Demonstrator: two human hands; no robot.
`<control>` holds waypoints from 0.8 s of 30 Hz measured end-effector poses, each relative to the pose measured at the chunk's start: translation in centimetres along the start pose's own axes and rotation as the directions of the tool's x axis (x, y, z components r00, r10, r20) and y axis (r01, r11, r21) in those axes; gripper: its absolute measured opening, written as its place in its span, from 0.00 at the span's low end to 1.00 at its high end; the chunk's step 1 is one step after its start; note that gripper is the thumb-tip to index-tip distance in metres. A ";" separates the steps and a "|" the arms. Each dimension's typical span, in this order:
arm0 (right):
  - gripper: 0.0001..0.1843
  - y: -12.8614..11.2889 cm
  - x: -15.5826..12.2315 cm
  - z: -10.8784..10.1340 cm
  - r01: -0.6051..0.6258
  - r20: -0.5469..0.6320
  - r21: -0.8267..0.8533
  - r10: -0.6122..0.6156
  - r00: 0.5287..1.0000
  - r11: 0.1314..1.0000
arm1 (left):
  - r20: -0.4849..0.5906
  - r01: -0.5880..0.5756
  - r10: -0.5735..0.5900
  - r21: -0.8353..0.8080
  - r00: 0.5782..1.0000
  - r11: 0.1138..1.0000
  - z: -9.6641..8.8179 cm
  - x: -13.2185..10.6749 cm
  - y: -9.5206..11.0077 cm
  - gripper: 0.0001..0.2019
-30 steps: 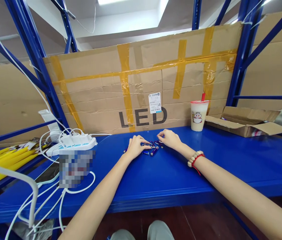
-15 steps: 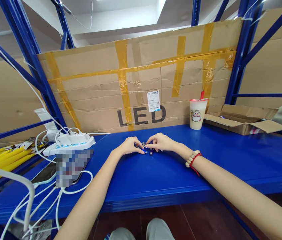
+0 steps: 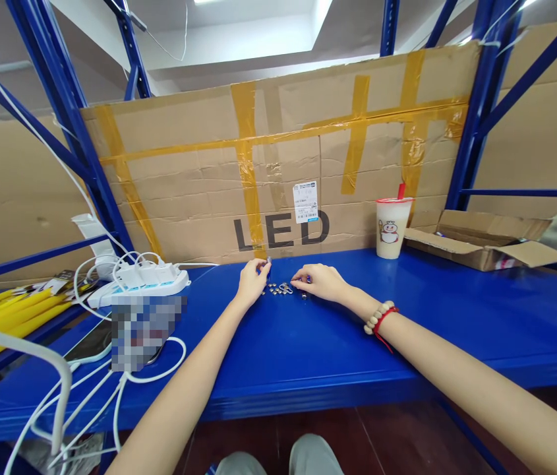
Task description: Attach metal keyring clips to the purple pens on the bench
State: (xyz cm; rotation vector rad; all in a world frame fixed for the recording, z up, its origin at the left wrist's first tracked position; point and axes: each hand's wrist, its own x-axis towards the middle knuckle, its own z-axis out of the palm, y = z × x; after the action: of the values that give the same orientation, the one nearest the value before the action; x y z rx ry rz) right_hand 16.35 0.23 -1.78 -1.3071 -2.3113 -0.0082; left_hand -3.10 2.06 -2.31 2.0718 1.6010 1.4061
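Note:
My left hand (image 3: 252, 282) is closed with its fingertips raised at the back of the shelf. Between thumb and fingers it pinches a small dark blue cylinder with a silvery end (image 3: 269, 261); most of it is hidden. On the blue shelf between my hands lie several small silvery metal pieces (image 3: 273, 289), and among them a loop-shaped metal clasp (image 3: 286, 287). My right hand (image 3: 322, 282) rests just right of them, fingers bent and tips pressed together beside the clasp. Whether it grips anything is too small to tell. Under it sits another shiny round piece (image 3: 304, 296).
A lidded drink cup (image 3: 389, 227) with a red straw stands at the back right, beside an open cardboard box (image 3: 476, 244). To the left are a white power strip (image 3: 144, 284), tangled white cables and phones. A large cardboard sheet (image 3: 199, 198) closes off the back.
My left hand has lifted up and away from the pile, pinching the blue cylinder. My right hand has moved slightly right, uncovering the metal pieces. The view has shifted slightly.

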 end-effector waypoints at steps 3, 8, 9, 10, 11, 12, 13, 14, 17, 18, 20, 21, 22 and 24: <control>0.14 -0.9 -0.2 0.1 0.105 -0.008 0.008 -0.105 0.994 0.994 | 0.029 -0.078 0.075 0.136 0.997 0.988 0.6 -0.7 0.2 0.06; 0.13 -1.5 -0.2 0.6 0.186 0.071 -0.032 -0.183 0.981 0.982 | 0.098 -0.120 0.098 0.252 0.990 0.960 1.1 -1.6 1.4 0.05; 0.12 -1.5 -0.2 0.7 0.185 0.078 -0.029 -0.182 0.980 0.982 | 0.096 -0.117 0.096 0.248 0.991 0.962 1.2 -1.6 1.6 0.04; 0.12 -1.4 -0.2 0.7 0.184 0.081 -0.024 -0.181 0.980 0.983 | 0.087 -0.109 0.090 0.238 0.992 0.965 1.2 -1.7 1.8 0.04; 0.12 -1.3 -0.1 0.7 0.180 0.080 -0.016 -0.178 0.981 0.984 | 0.074 -0.096 0.081 0.226 0.994 0.969 1.2 -1.7 1.9 0.04; 0.11 -1.2 -0.1 0.7 0.172 0.075 -0.010 -0.171 0.982 0.985 | 0.058 -0.080 0.069 0.212 0.996 0.974 1.3 -1.6 1.9 0.03; 0.11 -1.1 -0.1 0.7 0.165 0.071 -0.005 -0.164 0.984 0.986 | 0.043 -0.064 0.056 0.197 0.997 0.978 1.3 -1.6 1.9 0.03; 0.11 -1.0 -0.1 0.7 0.157 0.067 -0.003 -0.156 0.985 0.988 | 0.030 -0.047 0.042 0.183 0.999 0.982 1.3 -1.6 1.9 0.03; 0.11 -1.0 -0.1 0.8 0.136 0.068 0.006 -0.136 0.988 0.991 | 0.022 -0.012 0.009 0.162 1.000 0.987 1.2 -1.6 1.9 0.03; 0.11 -1.1 -0.1 0.8 0.130 0.068 0.013 -0.131 0.989 0.991 | 0.029 -0.017 0.012 0.170 1.000 0.985 1.1 -1.6 2.0 0.03; 0.10 -1.2 -0.1 0.8 0.116 0.058 0.036 -0.118 0.991 0.993 | 0.049 -0.060 0.050 0.222 0.998 0.973 0.9 -1.7 2.1 0.03; 0.10 -1.2 -0.1 0.9 0.107 0.051 0.050 -0.110 0.993 0.993 | 0.064 -0.096 0.082 0.259 0.995 0.961 0.8 -1.7 2.2 0.03; 0.09 -1.2 -0.1 0.9 0.095 0.042 0.063 -0.098 0.994 0.993 | 0.078 -0.130 0.112 0.295 0.991 0.947 0.7 -1.8 2.2 0.03; 0.09 -1.2 -0.1 1.0 0.069 0.029 0.079 -0.072 0.997 0.994 | 0.106 -0.184 0.156 0.344 0.982 0.921 0.5 -1.9 2.3 0.04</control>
State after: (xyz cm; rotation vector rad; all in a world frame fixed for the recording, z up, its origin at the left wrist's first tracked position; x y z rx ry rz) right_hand 14.98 -0.25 -2.43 -1.1948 -2.3588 0.0790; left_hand -1.12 -0.24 -2.19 2.4861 1.7874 1.1330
